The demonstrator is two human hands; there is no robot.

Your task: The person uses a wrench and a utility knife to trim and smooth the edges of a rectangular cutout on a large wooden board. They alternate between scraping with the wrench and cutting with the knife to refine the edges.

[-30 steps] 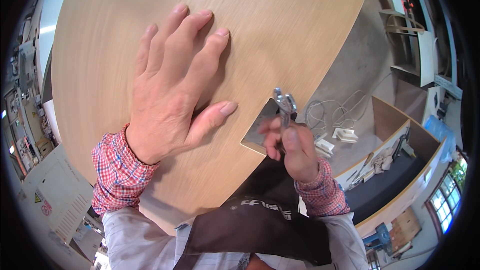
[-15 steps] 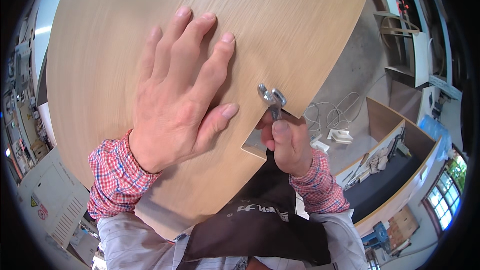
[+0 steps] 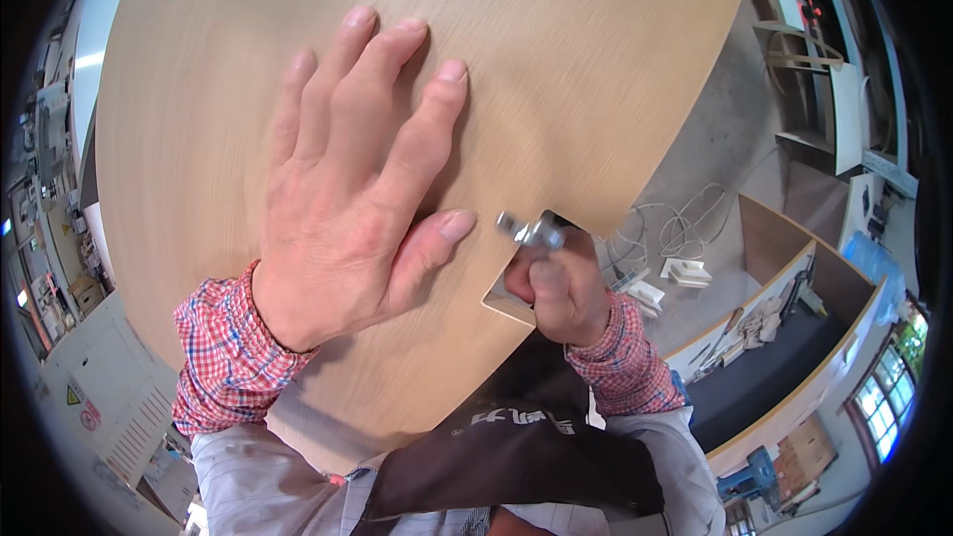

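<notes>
In the head view, the left hand (image 3: 352, 194) lies flat and open on a large light wood-grain panel (image 3: 556, 60), fingers spread, palm pressing down, thumb pointing toward a small rectangular notch (image 3: 516, 283) cut into the panel's near edge. The right hand (image 3: 556, 283) is closed in a fist around a small metal tool (image 3: 531, 231), whose shiny head pokes up at the notch, touching or just above the panel edge; I cannot tell its exact kind.

To do this well, the flat hand should keep firm, even pressure close to the notch so the panel does not shift or chatter, with the thumb kept clear of the tool head. The gripping hand looks best working in short, controlled strokes, square to the cut edge, to avoid chipping the veneer face.

Counted: one panel, one notch, one metal tool, two hands in checked red cuffs. Beyond the panel, on the floor, lie loose white cables (image 3: 685, 223) and two small white blocks (image 3: 685, 271).
</notes>
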